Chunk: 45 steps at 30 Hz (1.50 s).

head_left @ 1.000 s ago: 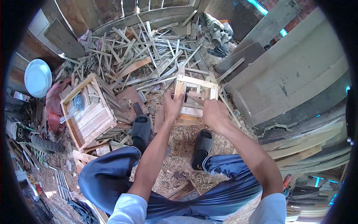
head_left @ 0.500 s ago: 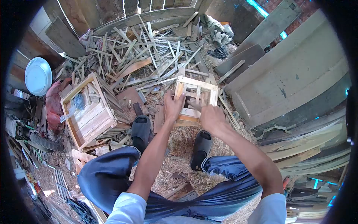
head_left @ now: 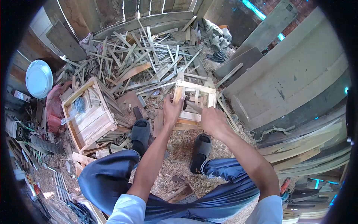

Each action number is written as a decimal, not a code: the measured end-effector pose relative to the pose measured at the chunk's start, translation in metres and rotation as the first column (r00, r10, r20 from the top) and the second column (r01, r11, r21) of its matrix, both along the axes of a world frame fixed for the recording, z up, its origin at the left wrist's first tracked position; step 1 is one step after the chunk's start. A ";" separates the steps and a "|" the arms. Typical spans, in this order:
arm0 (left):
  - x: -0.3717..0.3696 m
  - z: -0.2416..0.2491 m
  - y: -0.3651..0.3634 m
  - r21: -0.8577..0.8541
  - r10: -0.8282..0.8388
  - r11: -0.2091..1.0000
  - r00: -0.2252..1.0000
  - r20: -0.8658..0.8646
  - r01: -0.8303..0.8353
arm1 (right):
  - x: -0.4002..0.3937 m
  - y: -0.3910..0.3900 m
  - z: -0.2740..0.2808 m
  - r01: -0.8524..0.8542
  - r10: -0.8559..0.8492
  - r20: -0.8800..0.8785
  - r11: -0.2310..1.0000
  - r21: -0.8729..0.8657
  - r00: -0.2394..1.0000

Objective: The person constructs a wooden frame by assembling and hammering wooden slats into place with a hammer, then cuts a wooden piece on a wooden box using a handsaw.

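A small wooden frame of pale slats stands in front of me, between and beyond my feet. My left hand grips its left side, thumb along the upright slat. My right hand is closed at the near right corner, around the pale handle of what looks like a hammer. The hammer's dark end lies inside the frame's opening, near my left thumb; the fingers partly hide the handle.
A larger wooden crate with scraps and a plastic bag sits at left. Loose wood strips pile up at the back. A large panel leans at right, above stacked boards. A pale blue basin stands far left.
The view has shifted slightly. The hammer's handle now shows at a different slant inside the frame, while both hands keep nearly the same places.
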<state>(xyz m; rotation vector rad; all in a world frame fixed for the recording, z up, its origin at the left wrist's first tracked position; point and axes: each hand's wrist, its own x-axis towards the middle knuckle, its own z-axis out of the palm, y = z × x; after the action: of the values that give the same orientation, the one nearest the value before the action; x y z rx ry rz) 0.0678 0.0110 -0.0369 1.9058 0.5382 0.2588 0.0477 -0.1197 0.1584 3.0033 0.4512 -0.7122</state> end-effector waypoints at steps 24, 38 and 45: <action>0.018 0.000 0.025 -0.751 -0.407 0.641 0.899 -0.161 0.156 | -0.050 -0.050 -0.022 -0.074 0.106 0.445 0.993 -0.090 0.889; 0.022 -0.022 0.024 -0.759 -0.431 0.611 0.899 -0.081 0.224 | -0.114 0.015 -0.061 0.881 -0.410 -0.846 -0.174 0.439 0.340; 0.023 -0.023 0.018 -0.722 -0.334 0.658 0.942 -0.025 0.214 | -0.132 0.033 -0.086 0.860 -0.443 -0.829 -0.208 0.466 0.342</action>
<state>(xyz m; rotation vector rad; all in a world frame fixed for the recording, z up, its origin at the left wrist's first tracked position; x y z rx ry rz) 0.0904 0.0286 -0.0600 1.2057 0.3614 -0.2847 -0.0846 -0.0863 0.0726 3.9243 -1.9348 -1.5381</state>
